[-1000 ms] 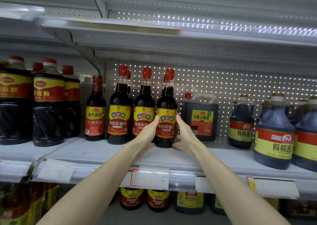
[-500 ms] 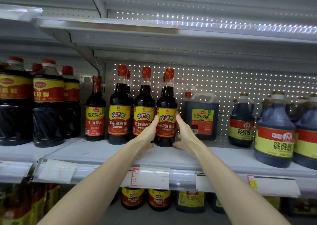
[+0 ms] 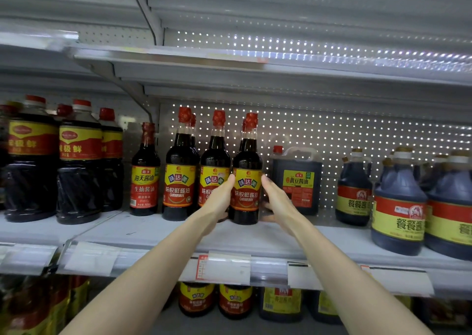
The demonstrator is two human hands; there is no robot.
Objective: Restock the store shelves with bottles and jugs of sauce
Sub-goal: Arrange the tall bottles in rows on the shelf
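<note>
Left hand (image 3: 218, 202) and right hand (image 3: 277, 202), fingers straight, flank the soy sauce bottle (image 3: 246, 186) just left of the square jug (image 3: 297, 179); probably heavy, smooth, breakable: grip the labelled body

Both my arms stretch forward. My left hand (image 3: 221, 199) and right hand (image 3: 279, 202) face each other, palms inward, fingers straight, pointing up.
</note>
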